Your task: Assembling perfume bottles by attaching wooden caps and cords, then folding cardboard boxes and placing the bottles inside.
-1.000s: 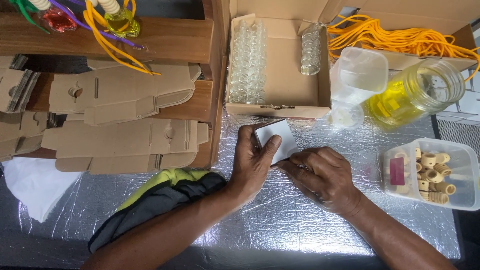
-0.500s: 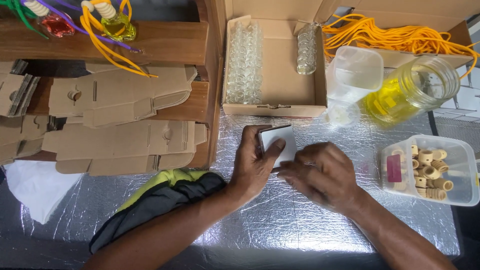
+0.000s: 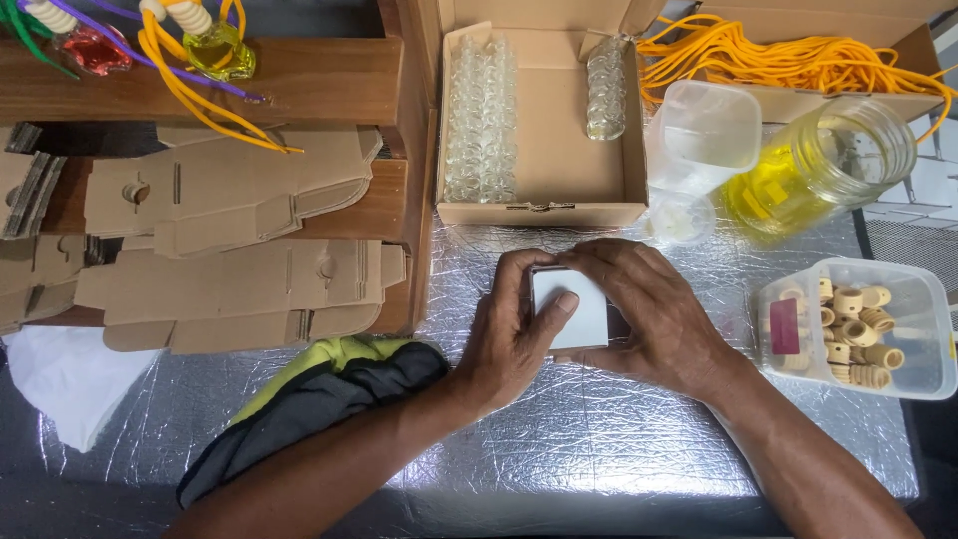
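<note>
Foil (image 3: 599, 439) open nr; box (image 3: 544, 212), tub (image 3: 923, 329) block far/right.

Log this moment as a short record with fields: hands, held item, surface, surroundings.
hands: left hand and right hand both grip one item
held item: small white box, flat face up, between both hands
surface: silver foil-covered table
behind: open carton with rows of small clear bottles
right: jar of yellow liquid; clear tub of wooden caps
left: flat cardboard blanks

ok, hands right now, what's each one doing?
Left hand: closed on the small white box, thumb across its top face.
Right hand: closed on the same box from the other side, fingers curled over its far edge.
</note>
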